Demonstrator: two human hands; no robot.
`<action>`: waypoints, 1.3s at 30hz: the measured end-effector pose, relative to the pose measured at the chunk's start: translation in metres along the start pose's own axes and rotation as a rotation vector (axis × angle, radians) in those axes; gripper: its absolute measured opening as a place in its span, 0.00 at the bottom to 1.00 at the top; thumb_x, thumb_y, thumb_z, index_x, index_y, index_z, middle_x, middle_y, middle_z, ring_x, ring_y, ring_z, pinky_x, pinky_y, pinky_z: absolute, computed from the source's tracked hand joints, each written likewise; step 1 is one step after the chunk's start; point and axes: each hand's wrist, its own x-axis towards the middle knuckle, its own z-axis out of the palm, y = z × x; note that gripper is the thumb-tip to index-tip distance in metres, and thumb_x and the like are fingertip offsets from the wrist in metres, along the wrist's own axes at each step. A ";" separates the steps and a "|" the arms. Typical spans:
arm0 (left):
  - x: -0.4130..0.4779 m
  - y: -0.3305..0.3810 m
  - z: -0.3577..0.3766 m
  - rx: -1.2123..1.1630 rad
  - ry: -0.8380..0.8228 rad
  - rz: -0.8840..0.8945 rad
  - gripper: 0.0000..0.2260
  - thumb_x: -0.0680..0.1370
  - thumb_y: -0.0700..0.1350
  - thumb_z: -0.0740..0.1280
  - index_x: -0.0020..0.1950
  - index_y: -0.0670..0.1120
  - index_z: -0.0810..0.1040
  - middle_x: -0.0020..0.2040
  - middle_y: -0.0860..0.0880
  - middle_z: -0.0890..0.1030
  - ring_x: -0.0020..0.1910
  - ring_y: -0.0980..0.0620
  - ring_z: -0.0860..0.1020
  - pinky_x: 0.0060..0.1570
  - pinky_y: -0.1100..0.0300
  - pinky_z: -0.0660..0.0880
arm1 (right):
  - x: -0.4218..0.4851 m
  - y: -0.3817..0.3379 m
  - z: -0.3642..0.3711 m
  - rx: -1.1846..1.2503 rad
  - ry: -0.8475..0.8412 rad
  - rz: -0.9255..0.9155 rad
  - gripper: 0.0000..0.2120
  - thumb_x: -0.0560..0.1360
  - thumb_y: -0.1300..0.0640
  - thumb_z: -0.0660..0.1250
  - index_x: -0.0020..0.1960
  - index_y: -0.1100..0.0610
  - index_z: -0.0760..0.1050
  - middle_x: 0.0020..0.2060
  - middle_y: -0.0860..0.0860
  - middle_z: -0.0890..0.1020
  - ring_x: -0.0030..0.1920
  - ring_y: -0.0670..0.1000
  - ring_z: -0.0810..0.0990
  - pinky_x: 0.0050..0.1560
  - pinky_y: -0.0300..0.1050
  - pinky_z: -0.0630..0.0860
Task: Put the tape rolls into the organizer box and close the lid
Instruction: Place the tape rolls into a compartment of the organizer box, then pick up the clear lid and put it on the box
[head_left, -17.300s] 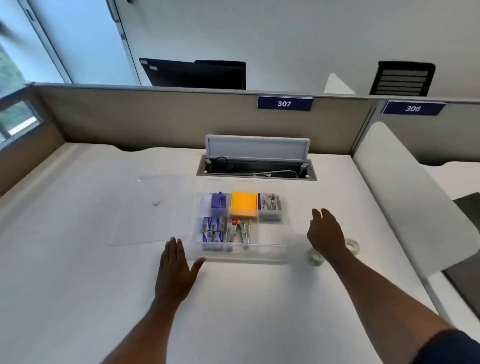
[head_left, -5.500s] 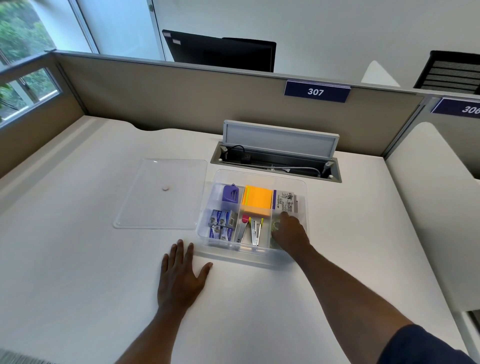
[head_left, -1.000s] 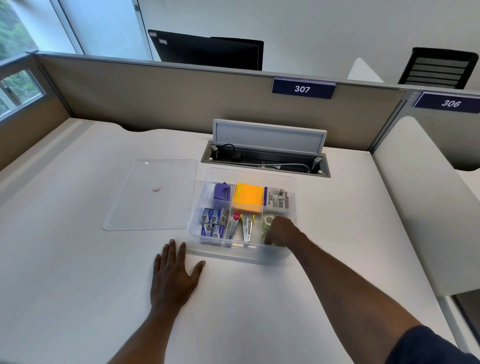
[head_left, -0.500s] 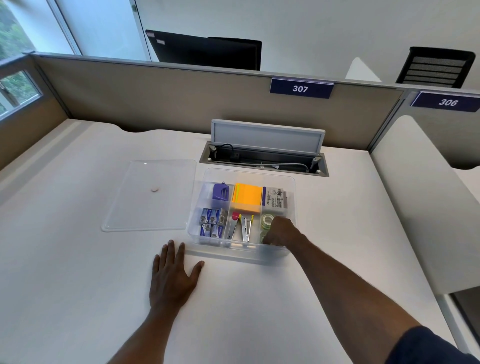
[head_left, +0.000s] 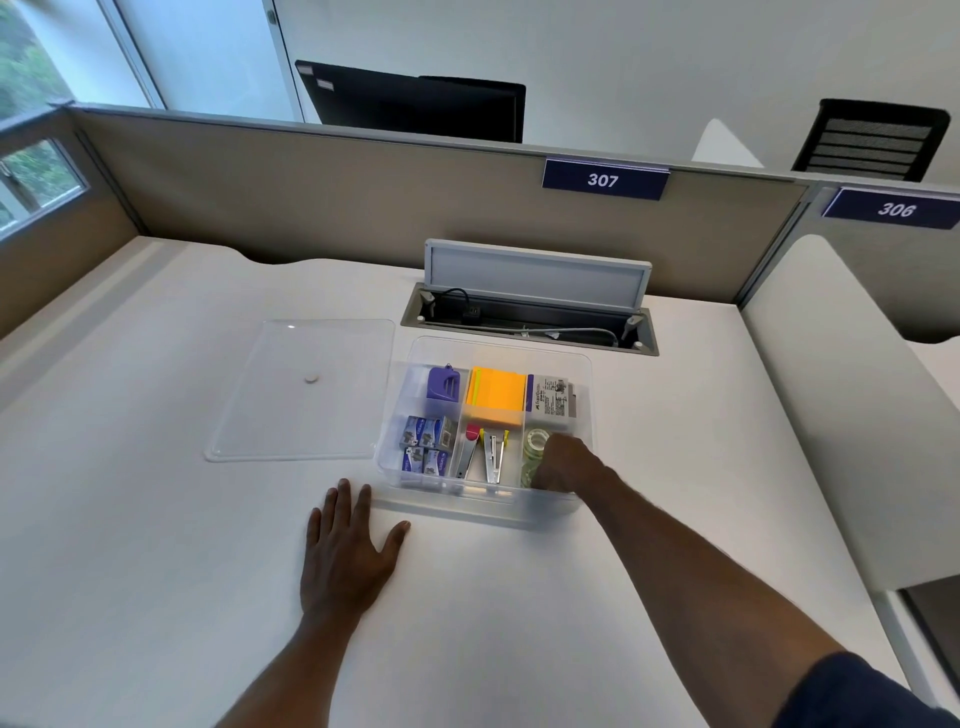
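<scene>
Left hand (head_left: 349, 556) flat on the worktop (head_left: 156, 571), fingers spread and gripping nothing, just near of the organizer box (head_left: 584, 415), likely to steady it; right hand (head_left: 563, 463) is down in the near-right compartment on the tape rolls (head_left: 535, 452), fingers curled under so can't tell if gripping or releasing. Other bays: staple boxes (head_left: 426, 444) near-left, stapler tools (head_left: 485, 457) near-middle, orange sticky notes (head_left: 496, 396) far-middle, purple item (head_left: 442, 383) far-left, labelled pack (head_left: 551, 397) far-right; lid (head_left: 304, 389) lies flat to the box's left, not yet on

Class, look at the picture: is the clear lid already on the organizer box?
No. The clear lid lies flat on the desk to the left of the open organizer box, beside it.
</scene>
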 end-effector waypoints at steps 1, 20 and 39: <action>0.000 0.000 0.000 0.005 -0.003 -0.001 0.37 0.74 0.69 0.48 0.76 0.48 0.60 0.78 0.43 0.59 0.77 0.45 0.56 0.76 0.48 0.54 | 0.000 0.000 -0.001 0.003 -0.008 0.004 0.15 0.73 0.57 0.68 0.57 0.63 0.77 0.56 0.59 0.82 0.57 0.58 0.80 0.54 0.43 0.76; -0.001 0.000 -0.009 -0.107 -0.039 0.000 0.32 0.76 0.60 0.43 0.76 0.47 0.61 0.78 0.44 0.58 0.78 0.46 0.55 0.76 0.51 0.49 | 0.001 -0.033 -0.032 0.354 0.554 0.038 0.09 0.74 0.62 0.60 0.41 0.65 0.77 0.41 0.62 0.83 0.42 0.62 0.81 0.37 0.44 0.72; 0.120 -0.099 -0.096 -0.510 0.194 -0.311 0.16 0.77 0.45 0.64 0.63 0.41 0.76 0.65 0.42 0.77 0.65 0.41 0.73 0.62 0.47 0.71 | 0.044 -0.231 -0.013 0.391 0.335 -0.138 0.15 0.74 0.58 0.63 0.56 0.66 0.76 0.56 0.62 0.80 0.59 0.62 0.76 0.56 0.46 0.73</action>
